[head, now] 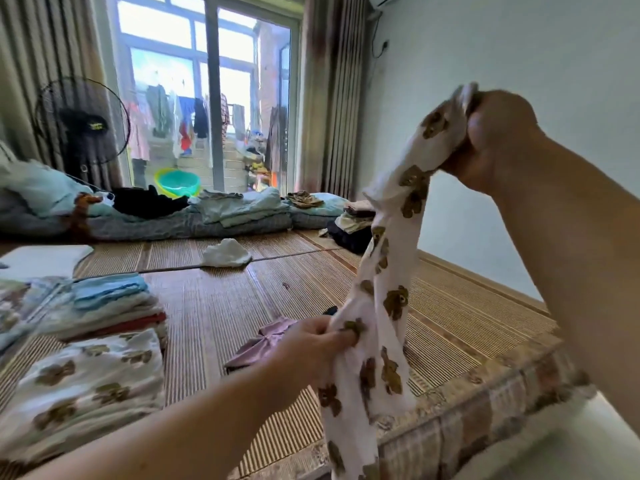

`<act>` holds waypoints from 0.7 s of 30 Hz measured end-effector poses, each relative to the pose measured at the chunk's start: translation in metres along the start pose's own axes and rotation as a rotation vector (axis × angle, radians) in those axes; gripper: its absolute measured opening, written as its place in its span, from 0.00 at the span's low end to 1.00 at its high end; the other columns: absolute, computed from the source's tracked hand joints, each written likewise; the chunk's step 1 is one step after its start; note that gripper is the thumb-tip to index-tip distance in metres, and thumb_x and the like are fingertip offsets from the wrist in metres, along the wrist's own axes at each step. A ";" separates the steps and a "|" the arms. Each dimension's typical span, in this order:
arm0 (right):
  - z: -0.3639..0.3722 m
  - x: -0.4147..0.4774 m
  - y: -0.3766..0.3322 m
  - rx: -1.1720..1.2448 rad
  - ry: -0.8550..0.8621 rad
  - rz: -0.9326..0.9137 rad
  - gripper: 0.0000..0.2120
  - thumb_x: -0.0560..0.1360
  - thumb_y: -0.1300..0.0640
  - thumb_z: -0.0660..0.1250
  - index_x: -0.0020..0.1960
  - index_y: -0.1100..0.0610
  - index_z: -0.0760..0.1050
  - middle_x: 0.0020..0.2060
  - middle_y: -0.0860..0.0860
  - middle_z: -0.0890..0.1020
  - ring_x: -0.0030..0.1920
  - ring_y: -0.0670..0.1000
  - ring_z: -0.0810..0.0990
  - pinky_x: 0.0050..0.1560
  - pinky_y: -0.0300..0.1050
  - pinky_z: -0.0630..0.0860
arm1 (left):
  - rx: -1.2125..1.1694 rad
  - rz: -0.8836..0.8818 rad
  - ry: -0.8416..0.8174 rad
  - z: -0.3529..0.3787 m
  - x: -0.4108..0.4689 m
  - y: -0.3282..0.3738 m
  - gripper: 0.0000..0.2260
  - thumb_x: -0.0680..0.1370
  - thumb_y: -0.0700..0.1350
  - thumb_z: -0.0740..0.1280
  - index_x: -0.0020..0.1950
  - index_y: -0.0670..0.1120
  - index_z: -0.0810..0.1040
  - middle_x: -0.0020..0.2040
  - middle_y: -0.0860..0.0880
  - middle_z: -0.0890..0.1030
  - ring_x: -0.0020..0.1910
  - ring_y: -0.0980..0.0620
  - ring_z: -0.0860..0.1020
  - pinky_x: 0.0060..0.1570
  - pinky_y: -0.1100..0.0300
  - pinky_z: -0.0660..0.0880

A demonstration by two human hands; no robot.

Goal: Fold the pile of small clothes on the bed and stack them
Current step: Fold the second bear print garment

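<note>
Head view, bear-print garment (384, 303) stretched between raised right hand (491, 140), lower left hand (311, 344)

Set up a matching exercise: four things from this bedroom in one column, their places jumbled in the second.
1 hanging bear-print garment
2 pink garment
3 green basin
4 white cloth

A crumpled alone on the mat, mid-bed
B near the glass door
C gripped by the left hand and right hand
D on the mat just beyond the left hand

Pairs: 1-C, 2-D, 3-B, 4-A
</note>
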State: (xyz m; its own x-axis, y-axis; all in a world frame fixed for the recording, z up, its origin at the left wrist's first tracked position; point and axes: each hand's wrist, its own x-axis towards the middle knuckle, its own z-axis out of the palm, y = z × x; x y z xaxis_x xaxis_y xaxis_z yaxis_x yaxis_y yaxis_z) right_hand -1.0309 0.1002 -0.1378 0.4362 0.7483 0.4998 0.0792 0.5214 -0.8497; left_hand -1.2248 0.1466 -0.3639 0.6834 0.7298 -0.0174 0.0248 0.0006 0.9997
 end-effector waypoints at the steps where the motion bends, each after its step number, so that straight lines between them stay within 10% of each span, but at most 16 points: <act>1: -0.003 -0.004 0.003 -0.015 0.040 0.045 0.12 0.80 0.60 0.57 0.39 0.55 0.71 0.32 0.51 0.77 0.31 0.49 0.77 0.28 0.39 0.77 | -0.007 -0.005 0.055 -0.013 -0.004 0.004 0.10 0.77 0.44 0.67 0.53 0.38 0.79 0.46 0.41 0.84 0.45 0.43 0.83 0.48 0.48 0.79; 5: -0.016 -0.034 0.035 -0.442 -0.058 0.124 0.09 0.77 0.58 0.67 0.37 0.56 0.74 0.25 0.48 0.76 0.30 0.50 0.73 0.27 0.40 0.71 | 0.067 -0.044 0.246 -0.052 -0.016 0.027 0.07 0.78 0.41 0.67 0.52 0.39 0.80 0.46 0.39 0.84 0.45 0.40 0.83 0.51 0.44 0.80; 10: 0.036 -0.084 0.084 -0.881 -0.621 0.298 0.16 0.71 0.51 0.73 0.58 0.48 0.79 0.53 0.48 0.78 0.50 0.49 0.79 0.42 0.39 0.79 | 0.245 -0.060 0.231 -0.052 -0.025 0.059 0.04 0.74 0.44 0.71 0.44 0.44 0.83 0.45 0.42 0.84 0.45 0.44 0.83 0.52 0.48 0.80; 18: 0.079 -0.109 0.118 -0.481 -0.601 0.292 0.10 0.73 0.54 0.72 0.46 0.62 0.80 0.36 0.55 0.82 0.35 0.50 0.80 0.35 0.43 0.78 | -0.091 0.041 0.203 -0.077 -0.058 0.058 0.11 0.78 0.46 0.67 0.57 0.42 0.79 0.51 0.41 0.81 0.46 0.45 0.80 0.43 0.53 0.79; 21: 0.086 -0.106 0.108 -0.209 -0.637 0.339 0.10 0.71 0.56 0.70 0.48 0.62 0.77 0.37 0.56 0.81 0.35 0.52 0.80 0.34 0.42 0.77 | 0.011 -0.146 0.331 -0.096 -0.071 0.030 0.20 0.77 0.58 0.64 0.64 0.48 0.75 0.65 0.43 0.76 0.58 0.45 0.76 0.53 0.47 0.76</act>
State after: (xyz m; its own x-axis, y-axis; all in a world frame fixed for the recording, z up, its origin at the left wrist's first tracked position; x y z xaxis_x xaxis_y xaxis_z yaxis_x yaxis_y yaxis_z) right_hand -1.1459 0.1128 -0.2677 -0.1311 0.9797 0.1518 0.2289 0.1788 -0.9569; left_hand -1.3429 0.1607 -0.3306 0.3987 0.9045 -0.1516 0.1138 0.1152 0.9868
